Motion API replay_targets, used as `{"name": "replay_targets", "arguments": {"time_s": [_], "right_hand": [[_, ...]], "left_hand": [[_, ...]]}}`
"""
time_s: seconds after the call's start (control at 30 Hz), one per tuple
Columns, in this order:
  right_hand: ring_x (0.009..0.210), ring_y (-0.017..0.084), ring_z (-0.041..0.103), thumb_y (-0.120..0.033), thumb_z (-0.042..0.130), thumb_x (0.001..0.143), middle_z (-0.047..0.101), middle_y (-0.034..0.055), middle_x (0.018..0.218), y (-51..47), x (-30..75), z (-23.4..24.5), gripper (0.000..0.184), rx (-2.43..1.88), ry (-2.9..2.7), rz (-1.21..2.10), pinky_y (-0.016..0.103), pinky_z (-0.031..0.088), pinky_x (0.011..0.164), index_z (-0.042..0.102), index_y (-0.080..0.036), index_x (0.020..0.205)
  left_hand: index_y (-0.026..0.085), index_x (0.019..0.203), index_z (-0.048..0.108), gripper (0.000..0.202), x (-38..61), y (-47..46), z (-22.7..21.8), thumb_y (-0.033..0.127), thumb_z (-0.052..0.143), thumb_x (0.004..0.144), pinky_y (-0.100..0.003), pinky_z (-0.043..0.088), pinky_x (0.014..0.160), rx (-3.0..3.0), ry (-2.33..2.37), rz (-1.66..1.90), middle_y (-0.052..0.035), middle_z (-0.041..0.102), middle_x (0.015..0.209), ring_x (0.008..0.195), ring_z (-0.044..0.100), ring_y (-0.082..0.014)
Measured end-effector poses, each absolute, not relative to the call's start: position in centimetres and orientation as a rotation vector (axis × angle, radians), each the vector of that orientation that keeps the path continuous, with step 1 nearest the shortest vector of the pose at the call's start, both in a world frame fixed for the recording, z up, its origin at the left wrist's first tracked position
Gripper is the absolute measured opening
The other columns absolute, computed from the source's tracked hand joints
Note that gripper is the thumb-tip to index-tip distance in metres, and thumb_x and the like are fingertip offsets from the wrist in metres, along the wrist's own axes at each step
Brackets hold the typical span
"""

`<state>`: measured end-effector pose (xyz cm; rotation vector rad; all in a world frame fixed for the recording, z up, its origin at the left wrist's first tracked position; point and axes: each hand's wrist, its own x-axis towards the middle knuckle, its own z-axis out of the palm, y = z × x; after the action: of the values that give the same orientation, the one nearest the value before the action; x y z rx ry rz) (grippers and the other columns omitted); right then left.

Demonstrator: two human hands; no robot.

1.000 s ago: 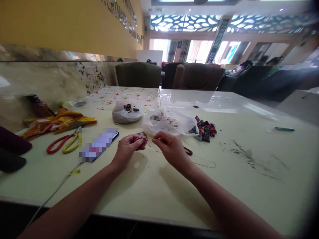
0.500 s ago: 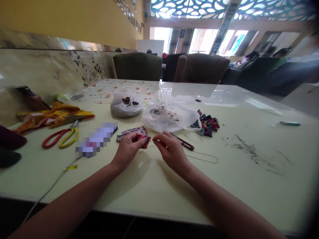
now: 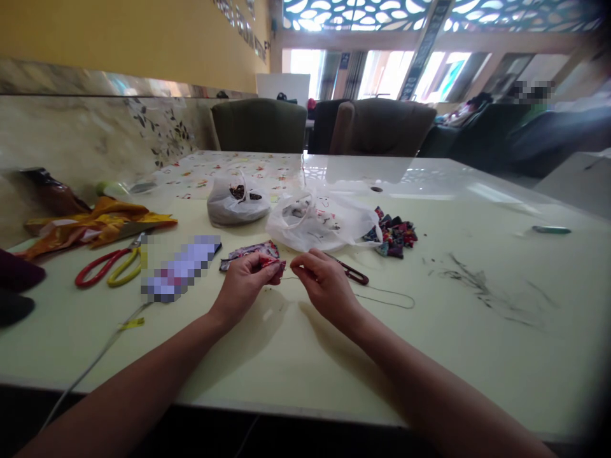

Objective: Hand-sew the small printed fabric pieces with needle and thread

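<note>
Between the thumb and fingers of my left hand (image 3: 243,277) is a small piece of red patterned cloth (image 3: 273,262). My right hand (image 3: 324,280) is closed in a pinch just to the right of it, fingertips close to the cloth; whatever it pinches is too small to make out. A thin thread (image 3: 391,304) lies in a long loop on the table to the right of my right hand. Behind my left hand rests folded patterned cloth (image 3: 248,251). Partly hidden behind my right hand are dark red thread snips (image 3: 356,273).
Red-and-yellow-handled scissors (image 3: 107,264), a blurred-out phone (image 3: 184,267) with a cable (image 3: 102,353) and orange cloth (image 3: 100,222) lie left. Two white plastic bags (image 3: 233,210) (image 3: 319,226) and gathered patterned cloth pieces (image 3: 396,235) stand behind my hands. Loose dark threads (image 3: 477,286) lie right.
The view has shifted slightly, so the table's things sit a little further left. Both hands keep nearly the same pose, the left still holding the red cloth.
</note>
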<state>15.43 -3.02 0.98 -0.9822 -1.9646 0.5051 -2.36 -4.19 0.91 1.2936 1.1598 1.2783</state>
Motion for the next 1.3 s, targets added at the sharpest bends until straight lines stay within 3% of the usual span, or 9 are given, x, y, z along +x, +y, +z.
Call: {"name": "replay_targets", "arguments": {"time_s": [0.8, 1.1, 1.3], "right_hand": [[0.069, 0.012, 0.051, -0.017, 0.06, 0.087, 0.056, -0.001, 0.075, -2.0, 15.9, 0.2, 0.009, -0.862, -1.862, 0.785, 0.024, 0.039, 0.065, 0.066, -0.018, 0.08], [0.071, 0.013, 0.052, -0.014, 0.059, 0.087, 0.055, 0.0, 0.078, -2.3, 15.7, 0.4, 0.008, -0.885, -1.879, 0.722, 0.025, 0.041, 0.068, 0.062, -0.018, 0.081], [0.079, 0.016, 0.054, -0.012, 0.053, 0.09, 0.058, 0.0041, 0.085, -2.9, 15.2, 0.2, 0.007, -0.797, -2.005, 0.485, 0.026, 0.041, 0.071, 0.056, -0.018, 0.087]], "left_hand": [[0.014, 0.074, 0.071, 0.02, -2.3, -4.2, 1.1, 0.033, 0.077, 0.075, -0.025, 0.054, 0.068, 1.134, 0.996, 1.103, -0.0025, 0.067, 0.071, 0.066, 0.06, -0.0114], [0.015, 0.078, 0.073, 0.018, -2.1, -4.3, 0.7, 0.032, 0.077, 0.076, -0.025, 0.055, 0.07, 1.149, 0.978, 1.078, -0.0023, 0.07, 0.073, 0.067, 0.062, -0.0114], [0.015, 0.078, 0.071, 0.021, -1.9, -4.3, 0.2, 0.033, 0.079, 0.074, -0.027, 0.055, 0.07, 1.192, 1.012, 1.114, -0.0015, 0.069, 0.073, 0.067, 0.064, -0.0124]]}}
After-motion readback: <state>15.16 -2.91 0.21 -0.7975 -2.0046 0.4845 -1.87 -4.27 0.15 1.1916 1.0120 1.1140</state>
